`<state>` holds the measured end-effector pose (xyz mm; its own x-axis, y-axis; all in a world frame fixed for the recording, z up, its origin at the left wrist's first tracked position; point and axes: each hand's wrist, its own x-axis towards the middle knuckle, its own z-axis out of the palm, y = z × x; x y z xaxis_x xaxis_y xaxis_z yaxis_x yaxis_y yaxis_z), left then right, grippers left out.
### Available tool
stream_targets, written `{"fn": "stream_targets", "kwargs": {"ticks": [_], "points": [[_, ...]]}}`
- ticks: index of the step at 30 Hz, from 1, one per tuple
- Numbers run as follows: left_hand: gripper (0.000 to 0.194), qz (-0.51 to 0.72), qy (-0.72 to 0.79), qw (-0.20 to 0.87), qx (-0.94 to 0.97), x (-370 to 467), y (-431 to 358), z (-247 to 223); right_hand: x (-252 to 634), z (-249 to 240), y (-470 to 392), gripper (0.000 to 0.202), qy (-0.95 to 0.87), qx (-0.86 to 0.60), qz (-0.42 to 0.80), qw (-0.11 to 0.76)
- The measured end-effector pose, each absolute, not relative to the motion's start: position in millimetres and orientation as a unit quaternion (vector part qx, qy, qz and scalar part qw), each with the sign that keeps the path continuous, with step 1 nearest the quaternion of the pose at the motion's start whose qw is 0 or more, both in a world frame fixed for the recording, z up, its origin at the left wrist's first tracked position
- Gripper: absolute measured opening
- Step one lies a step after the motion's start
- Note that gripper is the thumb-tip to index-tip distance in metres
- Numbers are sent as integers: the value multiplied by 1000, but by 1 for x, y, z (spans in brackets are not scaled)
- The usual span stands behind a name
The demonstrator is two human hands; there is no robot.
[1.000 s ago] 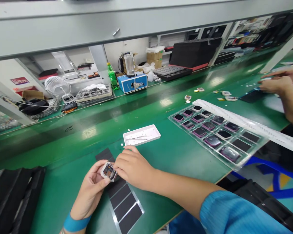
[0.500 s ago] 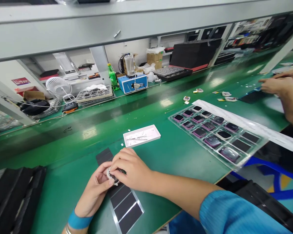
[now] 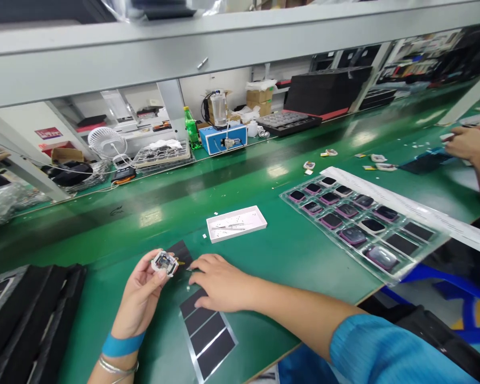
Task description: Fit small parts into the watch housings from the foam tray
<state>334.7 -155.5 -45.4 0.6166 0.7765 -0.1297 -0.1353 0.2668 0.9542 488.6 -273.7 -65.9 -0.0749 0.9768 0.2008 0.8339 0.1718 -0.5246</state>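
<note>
From where I stand, the left hand (image 3: 144,288) cradles an open smartwatch case (image 3: 164,263), fingers and thumb closed around its white rim, innards facing up, above the green bench (image 3: 304,272). A thin yellow ribbon (image 3: 180,262) juts from its right side; I'd grip only the rim and keep that ribbon from bending or snagging. The right hand (image 3: 228,285) is low over the black-panelled strip (image 3: 216,352), its fingers spread, thumb apart from the rest. A small pale bit (image 3: 188,288) lies by its fingertips; whether they touch it, I can't tell. For a piece that tiny, the tweezers (image 3: 229,226) in the white tray (image 3: 240,233) look handier than fingertips.
</note>
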Motion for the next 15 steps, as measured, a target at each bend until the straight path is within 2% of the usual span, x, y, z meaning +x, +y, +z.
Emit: {"fn": "stream_targets", "kwargs": {"ticks": [2,5,8,12,13,15], "points": [[42,318,300,735,518,335,-155,-46,486,-71,-274,45,-743,-623,110,218],[40,311,286,748,511,334,-158,-46,487,-72,-271,45,-729,-638,104,225],[40,294,281,766,499,336,-161,-47,493,-67,-267,37,-676,-652,147,310],[40,264,275,794,474,338,-168,-47,497,-65,-263,59,-575,-577,341,470],[40,261,274,798,470,338,-169,-46,496,-67,-261,59,-550,-549,390,493],[41,256,272,802,466,338,-170,-46,496,-73,-258,44,-506,-524,448,519]]}}
